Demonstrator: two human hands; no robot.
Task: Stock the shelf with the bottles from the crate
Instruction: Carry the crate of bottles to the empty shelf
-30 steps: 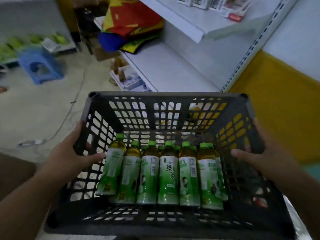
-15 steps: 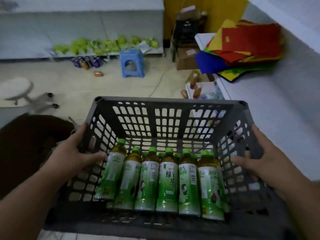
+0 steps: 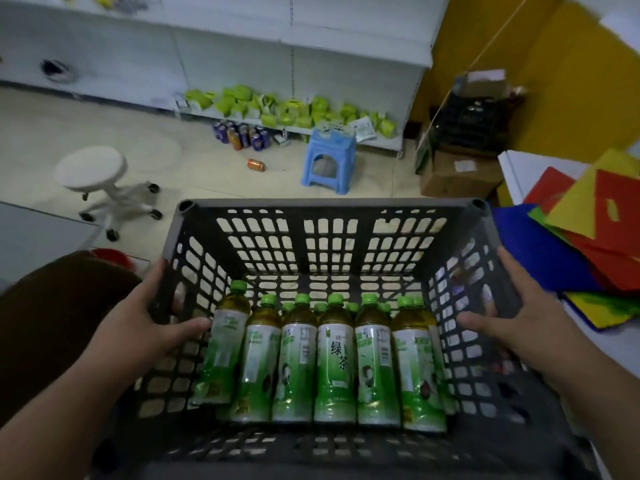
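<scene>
I carry the crate (image 3: 332,237) level with my left hand (image 3: 152,327) gripping its 9 o'clock wall and my right hand (image 3: 512,323) its 3 o'clock wall — the bottles (image 3: 332,358) stand packed at 6 o'clock, none yet shelved.

The crate (image 3: 329,216) swings left away from the white shelving, so the blue stool (image 3: 329,161) and white swivel stool (image 3: 93,171) now lie beyond it
</scene>
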